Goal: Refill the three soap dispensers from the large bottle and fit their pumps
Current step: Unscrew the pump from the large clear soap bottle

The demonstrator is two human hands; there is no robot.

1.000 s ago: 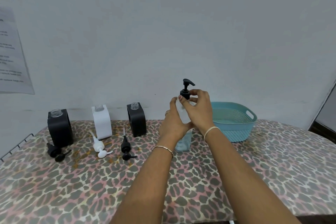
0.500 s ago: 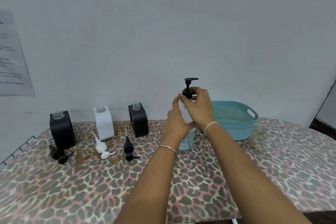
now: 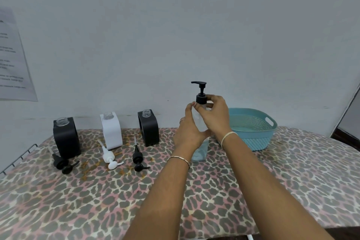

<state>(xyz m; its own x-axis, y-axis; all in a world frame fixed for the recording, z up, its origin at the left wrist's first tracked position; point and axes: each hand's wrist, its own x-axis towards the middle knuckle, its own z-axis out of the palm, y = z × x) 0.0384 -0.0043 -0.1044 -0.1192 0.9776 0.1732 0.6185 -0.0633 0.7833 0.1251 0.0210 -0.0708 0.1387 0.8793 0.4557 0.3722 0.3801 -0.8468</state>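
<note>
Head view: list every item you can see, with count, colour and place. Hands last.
large bottle: one, clear, bluish liquid low down, upright on the table, centre
bottle pump: one, black, on the large bottle's neck
soap dispensers: three, black, white, black, in a row by the wall, necks open
loose pumps: three, black, white, black, one lying before each dispenser
basket: one, teal, right of the bottle
table: one, leopard-print cover
paper sheet: one, white, on the wall, far left
wire rack: one, grey, table's left edge
left hand: grips the bottle's body
right hand: pinches the bottle pump's collar
</note>
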